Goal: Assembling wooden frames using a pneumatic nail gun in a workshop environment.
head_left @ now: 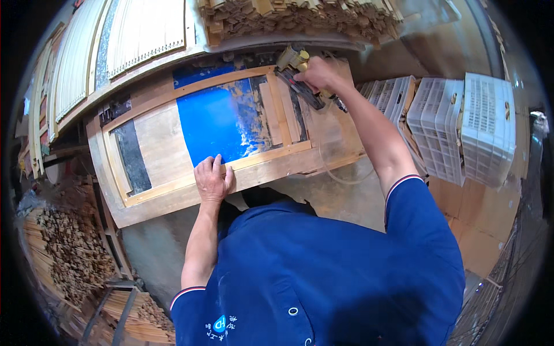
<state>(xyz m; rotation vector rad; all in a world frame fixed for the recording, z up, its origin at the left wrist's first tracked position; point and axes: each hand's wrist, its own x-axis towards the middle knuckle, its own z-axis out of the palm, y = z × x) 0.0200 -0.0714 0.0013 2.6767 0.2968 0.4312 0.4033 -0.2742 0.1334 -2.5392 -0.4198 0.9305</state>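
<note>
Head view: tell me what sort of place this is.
Probably a small woodworking shop. The right hand holds a pneumatic nail gun over a wooden frame on a blue-topped workbench, with heaps of cut wooden sticks beside it.

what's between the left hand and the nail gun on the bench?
Head view: between the left hand, flat on the near frame strip, and the nail gun in the right hand lie the blue panel and short upright wooden slats.
</note>
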